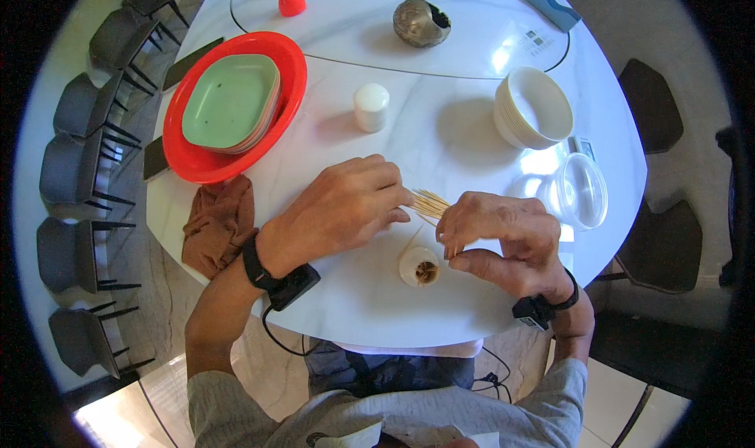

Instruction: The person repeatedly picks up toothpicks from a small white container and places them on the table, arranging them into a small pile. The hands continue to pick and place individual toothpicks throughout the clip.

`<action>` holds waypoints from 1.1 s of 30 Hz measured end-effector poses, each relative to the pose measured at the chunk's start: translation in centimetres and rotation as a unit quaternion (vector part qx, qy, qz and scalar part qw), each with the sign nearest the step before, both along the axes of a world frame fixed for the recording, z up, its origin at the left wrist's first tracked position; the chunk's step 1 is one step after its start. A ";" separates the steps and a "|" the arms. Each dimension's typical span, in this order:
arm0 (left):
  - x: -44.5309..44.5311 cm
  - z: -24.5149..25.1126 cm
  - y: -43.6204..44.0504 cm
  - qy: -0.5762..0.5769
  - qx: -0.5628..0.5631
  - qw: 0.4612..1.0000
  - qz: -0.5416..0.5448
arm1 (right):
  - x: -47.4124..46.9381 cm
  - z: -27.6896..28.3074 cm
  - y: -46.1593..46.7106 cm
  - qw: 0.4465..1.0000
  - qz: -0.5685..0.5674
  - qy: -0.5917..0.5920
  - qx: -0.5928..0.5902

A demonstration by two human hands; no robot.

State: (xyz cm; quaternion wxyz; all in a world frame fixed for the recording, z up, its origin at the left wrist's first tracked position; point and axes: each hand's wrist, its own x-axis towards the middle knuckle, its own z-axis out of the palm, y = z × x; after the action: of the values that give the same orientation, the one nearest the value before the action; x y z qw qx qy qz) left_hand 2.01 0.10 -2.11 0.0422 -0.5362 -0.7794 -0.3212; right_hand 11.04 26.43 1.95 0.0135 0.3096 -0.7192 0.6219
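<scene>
A bundle of wooden toothpicks [429, 204] lies between my two hands over the white marbled table. My left hand [348, 203] reaches in from the left, its fingertips at the left ends of the toothpicks; whether it grips any is unclear. My right hand [501, 235] is at the bundle's right end, fingers curled, thumb and fingertips pinched on what look like toothpicks. Below, between the hands, stands a small white toothpick holder [409, 269], its opening up, with some toothpicks inside. One loose toothpick [411, 240] slants beside its rim. A white domed shaker-like container [371, 107] stands farther back.
At left are a red basin [294, 94] holding stacked green and pink trays [227, 103], and a brown cloth [218, 227]. At right stand stacked white bowls [510, 114] and clear plastic tubs [584, 191]. A metallic round vessel [416, 26] sits on the turntable [348, 35].
</scene>
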 end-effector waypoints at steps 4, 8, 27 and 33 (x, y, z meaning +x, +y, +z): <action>0.3 0.0 0.3 -0.029 0.013 0.999 -0.043 | -0.1 0.1 -0.2 0.999 0.018 0.042 -0.011; 0.5 -0.1 0.3 -0.047 -0.003 0.994 -0.102 | 0.0 0.1 -0.1 0.998 0.039 0.049 -0.001; 0.3 0.0 0.3 -0.046 -0.033 0.990 -0.133 | -1.3 -1.1 0.8 0.983 -0.056 0.085 0.152; 0.1 -0.2 0.1 -0.032 -0.047 0.989 -0.134 | -1.4 -1.9 0.3 0.973 -0.050 0.110 0.196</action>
State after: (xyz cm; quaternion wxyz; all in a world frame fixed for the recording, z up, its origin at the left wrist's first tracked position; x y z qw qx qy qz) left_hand 2.09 0.24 -2.29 -0.0510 -0.6267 -0.7157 -0.3039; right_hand 9.62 26.76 0.05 0.0623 0.3364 -0.8356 0.4297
